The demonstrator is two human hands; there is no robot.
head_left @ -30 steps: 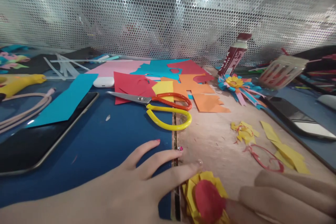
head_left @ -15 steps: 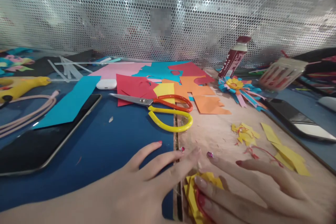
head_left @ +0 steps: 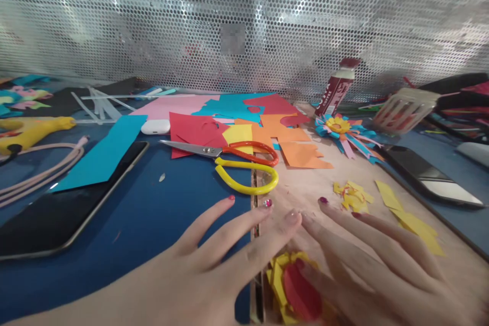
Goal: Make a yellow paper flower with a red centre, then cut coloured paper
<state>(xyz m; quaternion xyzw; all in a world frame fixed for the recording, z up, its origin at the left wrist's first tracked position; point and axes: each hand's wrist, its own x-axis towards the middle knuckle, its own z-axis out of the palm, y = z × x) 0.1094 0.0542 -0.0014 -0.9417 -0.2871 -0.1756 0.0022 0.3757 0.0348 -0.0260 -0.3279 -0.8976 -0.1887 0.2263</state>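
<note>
At the lower middle lies a yellow paper flower [head_left: 278, 285] with a red paper piece [head_left: 301, 293] on top. My left hand [head_left: 206, 260] is beside it, palm down, its fingers spread; its thumb runs out of sight at the bottom. My right hand [head_left: 374, 260] has its fingers stretched out, and the thumb touches the upper edge of the red piece. Both index fingertips meet or nearly meet just beyond the flower. Past them, scissors [head_left: 248, 158] with one orange and one yellow handle lie with their blades toward the left.
Coloured paper offcuts [head_left: 198, 130] lie beyond the scissors. At left are a blue strip [head_left: 103, 158] on a phone [head_left: 72, 219], a cable [head_left: 46, 168] and a yellow glue gun [head_left: 34, 132]. On the right are a bottle [head_left: 336, 89], a ribbon-like paper flower [head_left: 340, 125] and yellow scraps [head_left: 412, 224].
My right index finger has come off the flower and stretched forward to my left index fingertip. More of the red piece shows now. The view has shifted slightly.
</note>
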